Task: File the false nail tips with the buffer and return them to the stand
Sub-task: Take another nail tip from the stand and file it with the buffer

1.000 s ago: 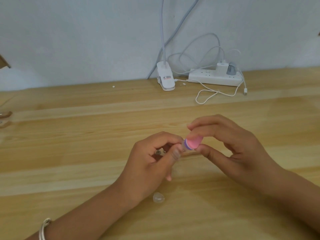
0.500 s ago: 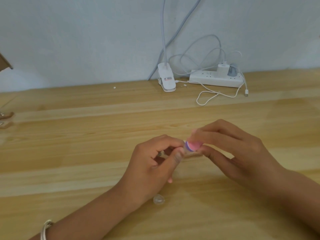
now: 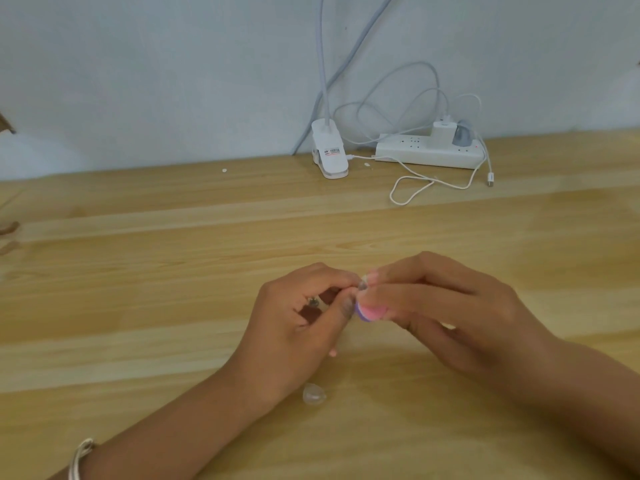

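Note:
My left hand (image 3: 298, 327) pinches a small clear nail tip (image 3: 362, 285) between thumb and forefinger; a bit of metal shows inside the curled fingers (image 3: 313, 301). My right hand (image 3: 450, 317) grips a pink and purple buffer block (image 3: 372, 312), pressed against the tip at the left fingertips. Most of the buffer is hidden by my right fingers. A second clear nail tip (image 3: 313, 393) lies loose on the wooden table (image 3: 173, 306) below my left wrist. No stand is in view.
A white clip lamp base (image 3: 330, 154) and a white power strip (image 3: 429, 152) with plugs and loose white cables (image 3: 412, 188) sit at the back by the wall. A silver bracelet (image 3: 79, 457) is on my left wrist.
The right hand has slid the buffer down and slightly left against the tip held by the left hand. Both hands stay close together; the left barely moved.

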### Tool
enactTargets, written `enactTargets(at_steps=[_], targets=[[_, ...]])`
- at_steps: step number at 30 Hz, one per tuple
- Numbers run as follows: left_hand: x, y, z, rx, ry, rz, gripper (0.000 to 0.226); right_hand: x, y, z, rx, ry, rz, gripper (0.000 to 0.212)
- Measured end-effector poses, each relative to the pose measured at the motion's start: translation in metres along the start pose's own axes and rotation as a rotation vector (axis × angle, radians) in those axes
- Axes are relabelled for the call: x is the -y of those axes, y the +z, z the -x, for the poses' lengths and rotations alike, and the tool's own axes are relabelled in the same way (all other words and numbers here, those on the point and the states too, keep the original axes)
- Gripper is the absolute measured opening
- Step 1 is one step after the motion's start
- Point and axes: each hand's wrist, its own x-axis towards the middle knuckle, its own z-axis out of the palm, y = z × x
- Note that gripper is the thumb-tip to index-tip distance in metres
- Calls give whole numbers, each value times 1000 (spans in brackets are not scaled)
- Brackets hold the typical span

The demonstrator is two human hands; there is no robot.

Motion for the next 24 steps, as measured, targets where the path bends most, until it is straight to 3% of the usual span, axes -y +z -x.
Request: enactTargets(at_steps=[3, 8, 20, 24], targets=[[0, 0, -1, 4, -19, 26, 13, -5, -6, 0, -18, 46, 22, 22], [1, 0, 0, -2, -32, 62, 16, 5, 4, 0, -41, -44, 23, 22], [-2, 0, 1, 34, -51, 45, 14, -2, -3, -3, -56, 29, 59, 22], [-1, 0, 1, 27, -49, 27, 14, 5, 5, 1, -13, -37, 43, 27]])
